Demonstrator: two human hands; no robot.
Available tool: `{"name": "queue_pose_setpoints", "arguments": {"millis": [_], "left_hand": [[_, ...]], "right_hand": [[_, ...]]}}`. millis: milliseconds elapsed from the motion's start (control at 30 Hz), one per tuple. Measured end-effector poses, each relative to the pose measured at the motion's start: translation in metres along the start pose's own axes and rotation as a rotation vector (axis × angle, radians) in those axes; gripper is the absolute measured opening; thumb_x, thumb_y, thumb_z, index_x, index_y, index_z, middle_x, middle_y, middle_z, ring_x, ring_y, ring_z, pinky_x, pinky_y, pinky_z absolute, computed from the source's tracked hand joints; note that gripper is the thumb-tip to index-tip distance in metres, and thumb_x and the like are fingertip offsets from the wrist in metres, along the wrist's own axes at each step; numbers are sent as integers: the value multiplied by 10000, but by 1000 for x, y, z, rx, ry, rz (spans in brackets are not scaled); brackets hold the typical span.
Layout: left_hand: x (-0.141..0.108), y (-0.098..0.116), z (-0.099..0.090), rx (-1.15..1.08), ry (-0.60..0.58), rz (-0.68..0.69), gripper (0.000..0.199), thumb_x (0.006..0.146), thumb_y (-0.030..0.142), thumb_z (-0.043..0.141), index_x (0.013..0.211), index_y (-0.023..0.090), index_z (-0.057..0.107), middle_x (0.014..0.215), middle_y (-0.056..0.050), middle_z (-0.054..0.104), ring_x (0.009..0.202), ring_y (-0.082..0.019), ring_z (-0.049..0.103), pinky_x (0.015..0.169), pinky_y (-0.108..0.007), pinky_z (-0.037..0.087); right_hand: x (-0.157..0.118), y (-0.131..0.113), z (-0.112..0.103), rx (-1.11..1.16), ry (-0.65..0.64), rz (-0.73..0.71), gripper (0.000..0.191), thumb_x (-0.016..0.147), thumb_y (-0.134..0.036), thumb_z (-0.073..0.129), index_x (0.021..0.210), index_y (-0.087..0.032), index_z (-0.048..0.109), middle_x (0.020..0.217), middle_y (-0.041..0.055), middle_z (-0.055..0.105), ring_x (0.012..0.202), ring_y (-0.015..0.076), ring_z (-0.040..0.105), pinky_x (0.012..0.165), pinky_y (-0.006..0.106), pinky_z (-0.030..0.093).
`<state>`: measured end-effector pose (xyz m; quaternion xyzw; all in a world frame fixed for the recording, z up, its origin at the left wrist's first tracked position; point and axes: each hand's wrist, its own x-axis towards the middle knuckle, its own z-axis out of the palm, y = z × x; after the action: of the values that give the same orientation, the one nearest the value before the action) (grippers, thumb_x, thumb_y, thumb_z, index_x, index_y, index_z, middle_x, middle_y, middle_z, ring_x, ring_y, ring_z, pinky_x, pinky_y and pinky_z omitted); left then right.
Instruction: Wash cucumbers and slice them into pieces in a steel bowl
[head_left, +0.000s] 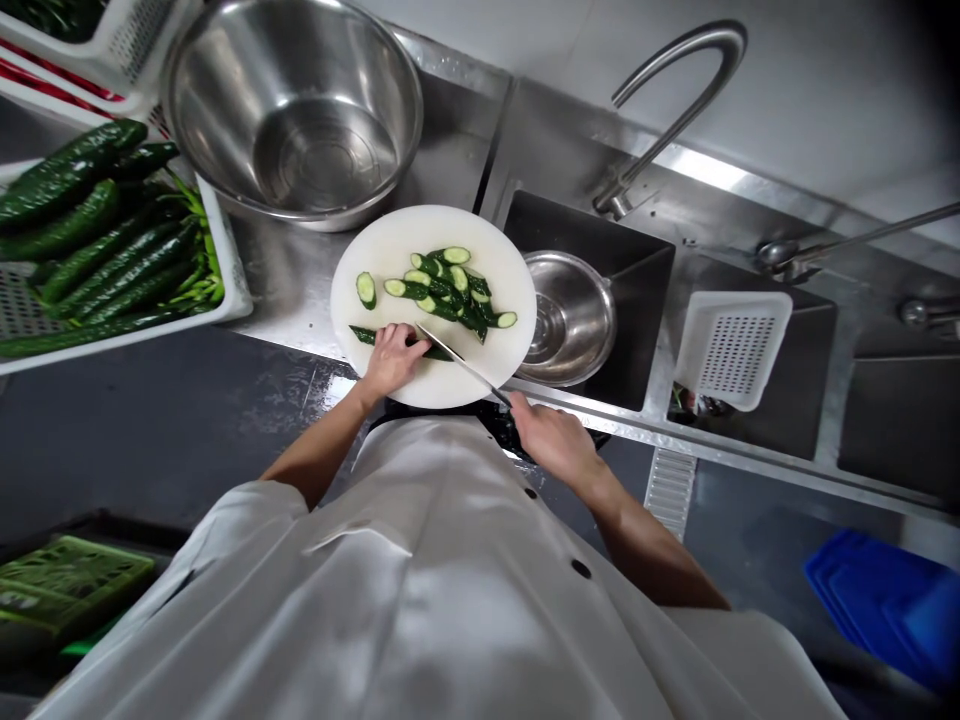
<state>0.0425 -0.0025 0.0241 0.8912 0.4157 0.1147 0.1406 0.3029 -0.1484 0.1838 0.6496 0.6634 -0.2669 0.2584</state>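
Observation:
A round white cutting board lies on the steel counter in front of me. My left hand is closed on a dark green cucumber lying along the board's near side, its ends showing on both sides of my fingers. My right hand grips the handle of a knife, whose blade slants across the cucumber close to my left fingertips. Beyond it, several slant-cut cucumber pieces lie heaped mid-board. One single cut piece sits apart to their left.
A large steel basin stands behind the board. At left, a white basket holds whole cucumbers and green peppers. Right of the board, a steel bowl sits in a sink under a curved faucet. A white perforated basket rests over another sink.

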Motion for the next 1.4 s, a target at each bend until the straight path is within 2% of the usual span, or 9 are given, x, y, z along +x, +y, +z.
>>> {"name": "queue_pose_setpoints", "arguments": {"millis": [133,333,533,700,800,900,1100,1300,1400], "left_hand": [[-1,-3,-2,-26,-4,23,335,955,160,513,1163,266,753,1093,-150,587,1039,-326,475,862,-480,379],[-9,-12,-6,-41,3,-20,261,932,201,552,1092,243,754,1112,-170,597,1053,-350,461,864,-513,360],[-12,-18,-14,-49,-16,4,293,927,184,539,1122,267,742,1123,-145,632,1084,-347,474,883,-512,349],[-20,-29,-25,9,54,-121,279,889,175,564,1082,255,749,1148,-163,611,1089,-356,468,886,-531,350],[-22,-35,-24,8,59,-132,233,908,198,564,1030,262,752,1113,-156,610,1077,-349,466,878,-526,349],[-24,-41,-25,-32,46,-103,247,929,209,552,1071,266,746,1122,-153,613,1081,-345,470,888,-520,358],[-34,-61,-32,-20,72,-191,251,902,171,563,1071,249,731,1169,-158,585,1118,-355,451,926,-521,372],[-35,-72,-27,-49,61,-130,247,979,235,494,1084,220,718,1143,-148,574,1106,-332,458,964,-501,423],[-39,-81,-31,-99,73,-74,294,1010,246,429,1151,197,683,1153,-159,579,1111,-320,477,1004,-504,437]], "right_hand": [[23,-8,-2,63,-58,-29,355,1120,-250,298,1431,-146,434,1029,143,764,972,279,746,840,341,501],[14,-15,-1,8,5,-58,362,1126,-262,250,1426,-148,418,966,139,753,926,304,752,833,376,517],[31,-36,-7,50,-40,-62,354,1114,-226,245,1416,-134,404,1016,182,749,978,319,751,856,399,529],[26,-41,-14,22,9,-86,344,1121,-257,230,1398,-144,400,956,161,743,937,318,755,835,396,535],[33,-51,-15,46,-39,-88,325,1120,-263,236,1363,-147,418,995,170,748,963,311,753,825,376,537],[43,-60,-17,75,-70,-70,323,1117,-257,237,1365,-153,416,1044,183,752,991,307,751,842,370,533],[29,-65,-21,55,-10,-87,328,1125,-265,232,1388,-163,398,979,162,752,968,314,757,865,398,534],[49,-85,-17,117,-77,-97,328,1120,-246,244,1373,-149,429,1044,180,753,1020,325,756,860,386,542],[50,-89,-18,120,-52,-86,348,1118,-258,250,1402,-146,417,1030,185,751,1013,335,756,873,402,537]]}}
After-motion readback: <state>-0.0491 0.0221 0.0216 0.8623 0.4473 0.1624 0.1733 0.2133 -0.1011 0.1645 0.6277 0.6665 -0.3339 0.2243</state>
